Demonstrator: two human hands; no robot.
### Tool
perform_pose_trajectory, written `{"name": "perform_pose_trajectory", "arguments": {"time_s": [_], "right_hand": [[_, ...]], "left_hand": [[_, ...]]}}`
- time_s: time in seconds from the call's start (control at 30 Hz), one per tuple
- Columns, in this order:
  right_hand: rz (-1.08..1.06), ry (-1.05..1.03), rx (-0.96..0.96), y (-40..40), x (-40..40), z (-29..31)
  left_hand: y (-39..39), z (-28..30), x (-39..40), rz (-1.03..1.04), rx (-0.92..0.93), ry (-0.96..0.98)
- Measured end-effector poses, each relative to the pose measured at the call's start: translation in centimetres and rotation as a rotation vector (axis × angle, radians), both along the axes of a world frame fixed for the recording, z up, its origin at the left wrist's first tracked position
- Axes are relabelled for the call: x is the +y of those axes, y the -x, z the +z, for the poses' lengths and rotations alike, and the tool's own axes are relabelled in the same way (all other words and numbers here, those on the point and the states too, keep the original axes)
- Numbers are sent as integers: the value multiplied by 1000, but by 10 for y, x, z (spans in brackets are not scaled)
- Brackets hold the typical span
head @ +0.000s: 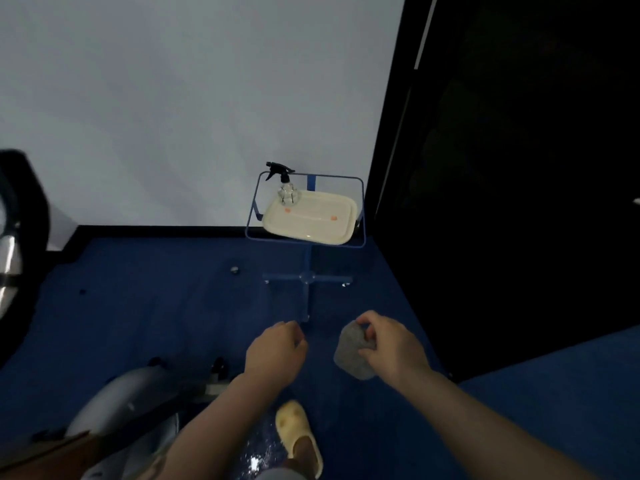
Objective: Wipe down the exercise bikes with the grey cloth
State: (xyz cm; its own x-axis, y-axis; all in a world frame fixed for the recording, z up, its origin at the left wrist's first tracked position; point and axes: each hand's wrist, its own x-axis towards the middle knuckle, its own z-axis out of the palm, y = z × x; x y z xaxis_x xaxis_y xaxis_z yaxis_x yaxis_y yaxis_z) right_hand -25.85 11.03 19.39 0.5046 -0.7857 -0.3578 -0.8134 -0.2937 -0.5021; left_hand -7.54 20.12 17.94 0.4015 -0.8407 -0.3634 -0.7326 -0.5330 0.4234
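The grey cloth [351, 355] is bunched up in my right hand [389, 344], held over the blue floor in the lower middle of the view. My left hand [275, 353] hovers just to the left of it with its fingers curled and nothing in them. Part of an exercise bike [117, 396], grey and silver, shows at the lower left. Another bike's black and silver frame [12, 244] is cut off by the left edge.
A blue metal stand [306, 271] by the white wall carries a cream tray [311, 218] with a clear spray bottle [285, 188] on its back left corner. A dark panel fills the right side. My yellow slipper [299, 434] is on the blue floor.
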Motion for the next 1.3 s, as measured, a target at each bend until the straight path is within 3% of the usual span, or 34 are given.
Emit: {"name": "perform_pose_trajectory", "arguments": {"time_s": [0.33, 0.7, 0.87, 0.97, 1.07, 1.13, 1.3], "right_hand": [[16, 58, -99, -100, -117, -2], [-78, -113, -128, -191, -290, -47], [-31, 45, -147, -234, -357, -67], [94, 50, -7, -250, -372, -94], [148, -151, 148, -256, -358, -118], [163, -232, 185, -252, -340, -126], [153, -204, 183, -237, -303, -111]], "left_hand": [[-88, 0, -119, 19, 18, -33], [-143, -32, -208, 290, 119, -111], [-158, -43, -245, 393, 156, -122], [-162, -47, -256, 420, 168, -106], [-167, -49, -258, 441, 159, -96], [-170, -47, -256, 445, 171, -124], [-172, -36, -247, 394, 162, -134]]}}
